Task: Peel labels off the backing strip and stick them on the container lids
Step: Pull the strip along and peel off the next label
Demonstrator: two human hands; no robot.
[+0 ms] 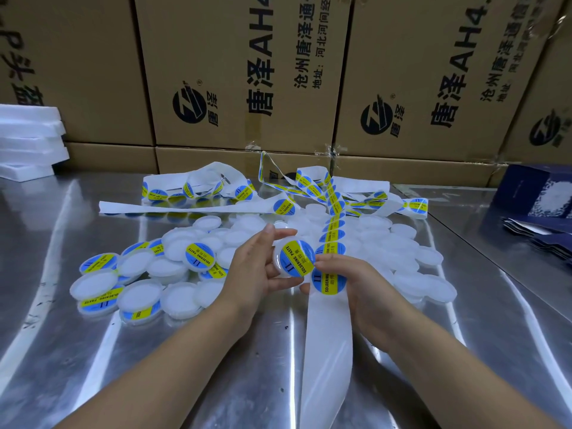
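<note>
My left hand [257,267] holds a round white lid [294,258] by its rim, thumb on top and fingers underneath. A blue-and-yellow label covers the lid's face. My right hand [349,280] presses a fingertip on the lid's right edge and rests over the white backing strip [328,335], which runs from the bottom of the view up through the lid pile. A label [328,283] sits on the strip just below my right fingers, with more labels [335,227] farther up it. Several labelled lids [99,264] lie at the left and bare white lids [402,252] at the right.
Everything lies on a shiny metal table [185,351]. Loops of label strip [198,187] are heaped at the back. Cardboard boxes [241,72] form a wall behind. White foam trays [28,140] are stacked at far left, and dark blue cartons [538,199] stand at far right.
</note>
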